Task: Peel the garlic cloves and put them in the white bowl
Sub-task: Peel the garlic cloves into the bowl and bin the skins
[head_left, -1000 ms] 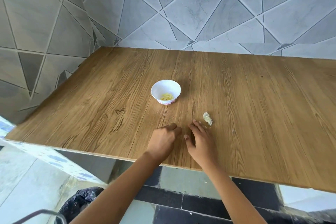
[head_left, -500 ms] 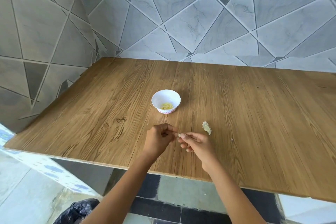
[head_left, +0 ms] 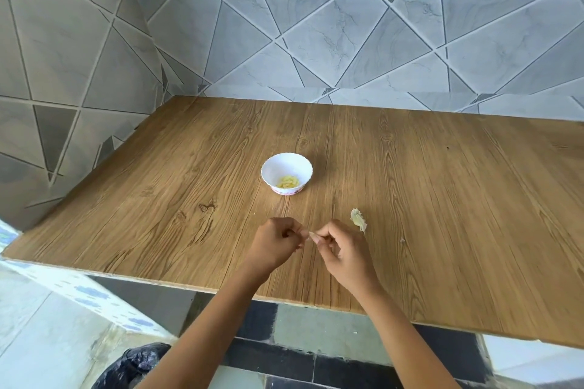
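A small white bowl (head_left: pixel 286 164) stands mid-table with peeled yellowish garlic cloves (head_left: pixel 288 181) at its bottom. Nearer the front edge, my left hand (head_left: pixel 276 241) and my right hand (head_left: pixel 339 245) meet fingertip to fingertip just above the wood. Between them they pinch a small pale garlic clove (head_left: pixel 311 235), mostly hidden by the fingers. A scrap of papery garlic skin (head_left: pixel 358 219) lies on the table just right of my right hand.
The wooden table (head_left: pixel 442 199) butts against tiled walls at the back and left. A tiny crumb of peel (head_left: pixel 402 240) lies right of the skin. A black bag (head_left: pixel 132 366) sits on the floor below the front edge.
My hands rose off the tabletop, where they lay a second ago, and came together pinching the clove. The camera tilted up, showing more wall.
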Demonstrator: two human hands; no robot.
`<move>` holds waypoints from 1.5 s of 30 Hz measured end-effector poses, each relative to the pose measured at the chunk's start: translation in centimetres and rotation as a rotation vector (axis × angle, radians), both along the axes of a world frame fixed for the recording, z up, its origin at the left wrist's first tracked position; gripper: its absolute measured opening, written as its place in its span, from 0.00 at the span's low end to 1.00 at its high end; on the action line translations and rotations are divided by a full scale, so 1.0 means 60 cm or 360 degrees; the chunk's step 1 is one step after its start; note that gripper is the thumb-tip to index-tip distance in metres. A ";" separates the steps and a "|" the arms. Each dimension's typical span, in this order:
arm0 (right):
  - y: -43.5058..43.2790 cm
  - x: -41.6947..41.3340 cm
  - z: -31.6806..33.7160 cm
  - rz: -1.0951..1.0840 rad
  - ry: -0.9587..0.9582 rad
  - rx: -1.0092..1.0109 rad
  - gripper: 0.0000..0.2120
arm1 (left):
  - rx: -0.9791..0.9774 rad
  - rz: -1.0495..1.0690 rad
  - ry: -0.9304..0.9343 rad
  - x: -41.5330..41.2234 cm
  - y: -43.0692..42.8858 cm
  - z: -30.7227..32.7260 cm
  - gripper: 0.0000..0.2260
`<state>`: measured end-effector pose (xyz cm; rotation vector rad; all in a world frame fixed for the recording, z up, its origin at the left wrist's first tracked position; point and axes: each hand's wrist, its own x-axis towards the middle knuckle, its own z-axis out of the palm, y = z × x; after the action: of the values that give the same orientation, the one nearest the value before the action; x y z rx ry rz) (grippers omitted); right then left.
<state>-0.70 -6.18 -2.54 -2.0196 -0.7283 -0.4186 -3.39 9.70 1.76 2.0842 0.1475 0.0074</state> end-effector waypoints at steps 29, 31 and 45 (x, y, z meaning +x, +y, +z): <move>-0.019 -0.004 -0.029 -0.0369 0.0298 -0.0146 0.08 | 0.0892 -0.0198 -0.0027 0.029 -0.020 0.004 0.18; -0.026 -0.007 -0.029 -0.0376 0.0289 -0.0133 0.09 | 0.0954 -0.0262 -0.0089 0.034 -0.030 0.002 0.14; -0.031 -0.015 -0.017 -0.0303 0.0495 0.0101 0.10 | 0.0509 -0.0255 -0.0235 0.044 -0.032 -0.006 0.06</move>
<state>-1.62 -8.04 -3.54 -2.0397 -0.3293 -0.2243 -0.74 7.81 1.39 2.3994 -0.1192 0.0930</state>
